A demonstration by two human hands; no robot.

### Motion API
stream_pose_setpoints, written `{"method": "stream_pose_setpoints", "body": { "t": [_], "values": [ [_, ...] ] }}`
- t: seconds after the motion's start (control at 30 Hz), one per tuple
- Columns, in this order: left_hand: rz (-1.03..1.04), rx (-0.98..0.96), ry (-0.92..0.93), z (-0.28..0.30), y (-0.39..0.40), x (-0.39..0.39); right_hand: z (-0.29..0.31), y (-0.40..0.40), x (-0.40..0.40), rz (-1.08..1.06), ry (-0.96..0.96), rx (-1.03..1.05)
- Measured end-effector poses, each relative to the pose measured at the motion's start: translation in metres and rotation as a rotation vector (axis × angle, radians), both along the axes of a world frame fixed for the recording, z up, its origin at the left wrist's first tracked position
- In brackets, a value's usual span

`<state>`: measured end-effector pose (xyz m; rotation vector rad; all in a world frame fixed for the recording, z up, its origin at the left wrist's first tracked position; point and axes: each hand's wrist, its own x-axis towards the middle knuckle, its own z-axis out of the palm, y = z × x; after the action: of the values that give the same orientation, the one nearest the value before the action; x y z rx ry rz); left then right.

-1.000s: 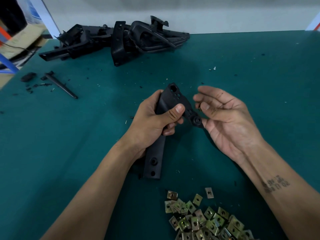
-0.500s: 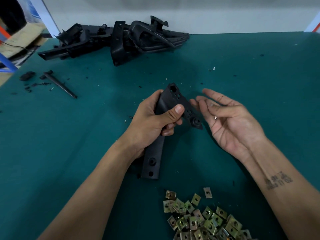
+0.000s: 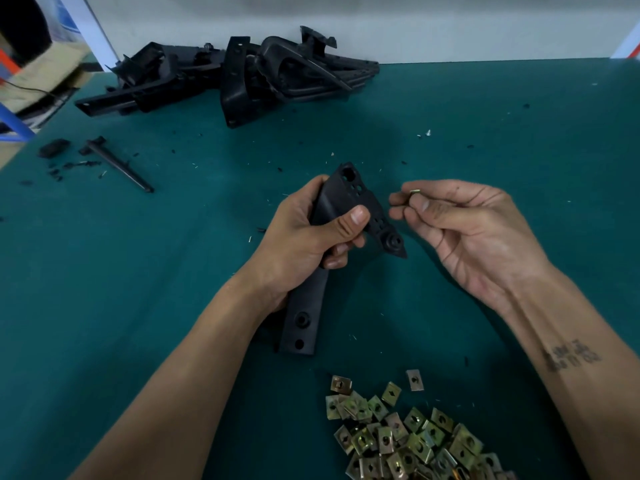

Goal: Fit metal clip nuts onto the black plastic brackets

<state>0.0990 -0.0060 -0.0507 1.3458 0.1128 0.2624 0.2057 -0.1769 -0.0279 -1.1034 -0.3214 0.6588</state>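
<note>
My left hand (image 3: 304, 244) grips a long black plastic bracket (image 3: 349, 192) around its middle, thumb across the front. The bracket's lower end (image 3: 300, 327) with two holes points toward me, and its upper perforated arm angles right. Just right of that arm, my right hand (image 3: 467, 230) pinches a small metal clip nut (image 3: 414, 192) between thumb and fingertips, a short gap from the bracket. A pile of several brass-coloured clip nuts (image 3: 405, 438) lies on the green table near the bottom edge.
A heap of large black plastic parts (image 3: 242, 74) lies at the back of the green table (image 3: 138, 271). A thin black rod (image 3: 121, 164) and small black scraps sit at the left. Cardboard and a blue frame stand beyond the left edge.
My right hand has drawn back slightly from the bracket and curled its fingers, now holding the clip nut up at the fingertips. My left hand and the bracket stay almost still.
</note>
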Motion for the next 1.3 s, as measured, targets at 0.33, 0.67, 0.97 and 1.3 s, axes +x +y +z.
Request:
{"method": "stream_pose_setpoints", "body": {
  "t": [0.33, 0.67, 0.97, 1.3],
  "values": [
    [-0.015, 0.003, 0.009, 0.000, -0.001, 0.000, -0.007, 0.000, 0.001, 0.030, -0.141, -0.033],
    [-0.020, 0.006, -0.006, -0.001, 0.000, 0.000, -0.007, 0.001, -0.004, 0.037, -0.043, -0.012],
    [-0.008, 0.015, -0.028, -0.003, 0.002, 0.000, -0.009, 0.003, -0.008, 0.053, -0.076, -0.059],
    [0.000, 0.000, -0.046, -0.003, 0.002, 0.001, -0.009, 0.008, -0.014, 0.057, 0.036, -0.034]
  ]
}}
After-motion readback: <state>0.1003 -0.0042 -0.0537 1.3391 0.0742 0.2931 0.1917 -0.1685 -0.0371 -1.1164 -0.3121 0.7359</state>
